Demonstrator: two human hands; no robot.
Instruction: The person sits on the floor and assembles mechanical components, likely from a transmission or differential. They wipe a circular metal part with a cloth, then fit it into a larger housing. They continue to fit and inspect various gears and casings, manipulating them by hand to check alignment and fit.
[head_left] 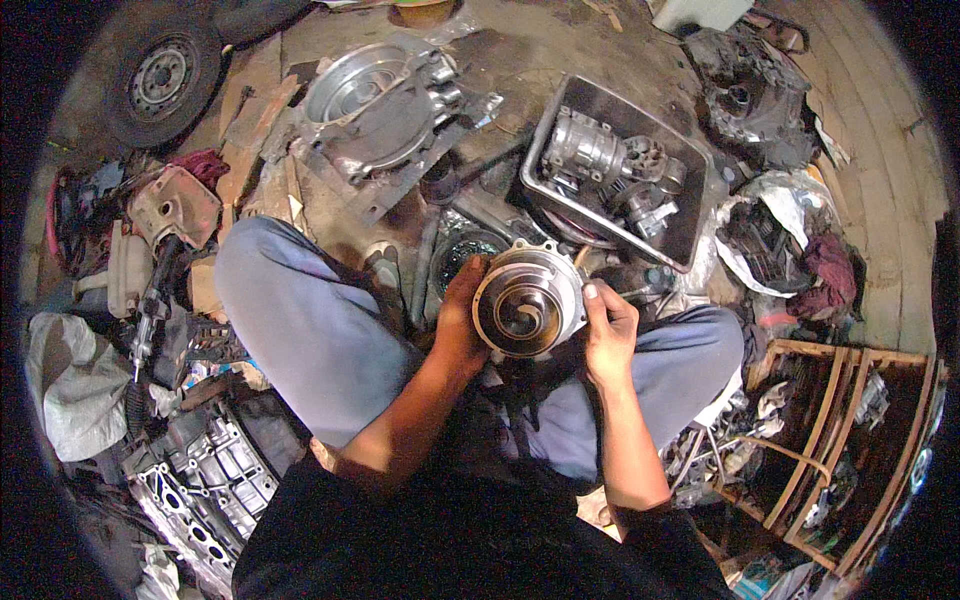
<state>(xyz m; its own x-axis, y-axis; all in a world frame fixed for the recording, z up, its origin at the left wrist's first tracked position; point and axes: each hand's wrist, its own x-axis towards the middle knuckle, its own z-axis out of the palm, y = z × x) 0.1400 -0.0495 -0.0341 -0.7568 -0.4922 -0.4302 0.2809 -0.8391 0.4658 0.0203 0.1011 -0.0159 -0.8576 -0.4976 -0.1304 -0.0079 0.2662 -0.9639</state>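
Between my raised knees I hold a round metal scroll compressor housing [529, 303], its open face turned up toward me. A spiral wall winds inside it, and bolt lugs stand out around its rim. My left hand [462, 312] is wrapped round its left side, the fingers partly hidden beneath. On the opposite edge, my right hand [609, 328] grips it with the thumb along the rim; its other fingers are mostly hidden. Behind the left hand sits a dark round container [468, 257] with a shiny wet-looking inside.
Ahead to the right, a black tub [695, 200] holds metal compressor parts [590, 150]. A large metal casing [375, 110] lies ahead left. A wheel [160, 80] is at far left, an engine cylinder head [205, 485] at lower left. A wooden rack [850, 440] stands right, beside a white sack [745, 245].
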